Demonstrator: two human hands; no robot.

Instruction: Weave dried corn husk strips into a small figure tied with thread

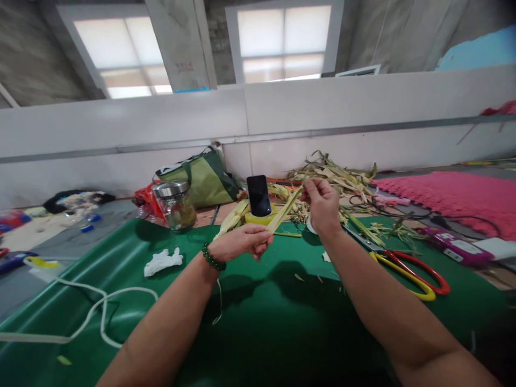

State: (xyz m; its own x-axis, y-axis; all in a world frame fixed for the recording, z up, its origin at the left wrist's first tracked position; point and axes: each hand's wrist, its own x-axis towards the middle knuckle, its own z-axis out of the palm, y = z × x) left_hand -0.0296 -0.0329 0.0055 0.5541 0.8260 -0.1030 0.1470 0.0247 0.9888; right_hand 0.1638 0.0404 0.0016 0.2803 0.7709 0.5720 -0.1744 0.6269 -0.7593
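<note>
My left hand point(241, 242) is closed round the lower end of a pale yellow-green leaf strip point(284, 209), with more strips trailing out behind it to the left. My right hand point(320, 204) pinches the upper end of the same strip, holding it taut and slanted above the green table cover point(258, 312). A green bead bracelet point(212, 258) sits on my left wrist. Just behind the strip, a dark phone point(258, 195) stands propped on a yellow holder.
A heap of dried leaves point(334, 180) lies behind my right hand. Red-and-yellow scissors point(407, 269) rest at the right, a pink mat point(451, 196) beyond. A glass jar point(176, 205), green bag point(203, 177), crumpled tissue point(163, 262) and white cord point(86, 317) are at left.
</note>
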